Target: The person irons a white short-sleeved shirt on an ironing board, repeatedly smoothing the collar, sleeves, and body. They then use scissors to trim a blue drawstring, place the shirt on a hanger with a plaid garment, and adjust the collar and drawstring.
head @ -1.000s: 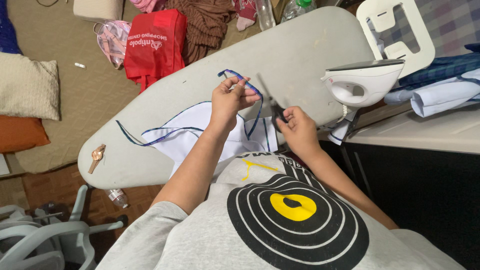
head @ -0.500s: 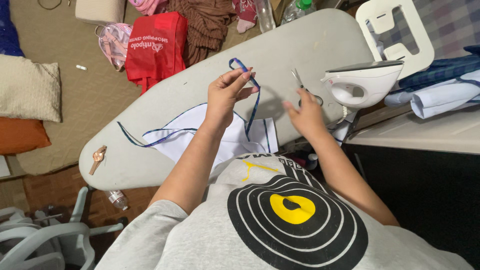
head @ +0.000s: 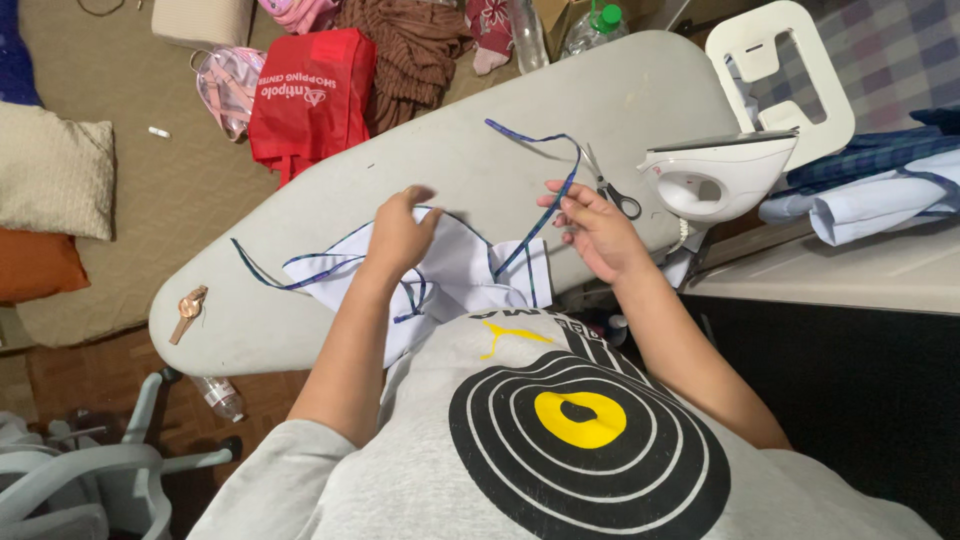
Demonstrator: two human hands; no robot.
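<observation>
Left hand: the left hand (head: 398, 232) rests fingers curled on the white cloth (head: 455, 275), gripping a fold of it.
Right hand: the right hand (head: 592, 228) pinches the blue strap (head: 545, 213) between thumb and fingers.
Cloth: lies on the near edge of the ironing board (head: 470, 160), against the person's shirt.
Strap: rises from the cloth through the right hand and loops over the board.
Scissors: scissors (head: 612, 190) lie on the board just beyond the right hand.
Iron: a white iron (head: 715, 172) stands at the board's right end.
Watch: a watch (head: 188, 310) lies at the board's left tip.
Bag: a red bag (head: 310, 88) with white print sits on the floor beyond the board.
Bottle: a green-capped bottle (head: 597, 22) stands at the far edge.
</observation>
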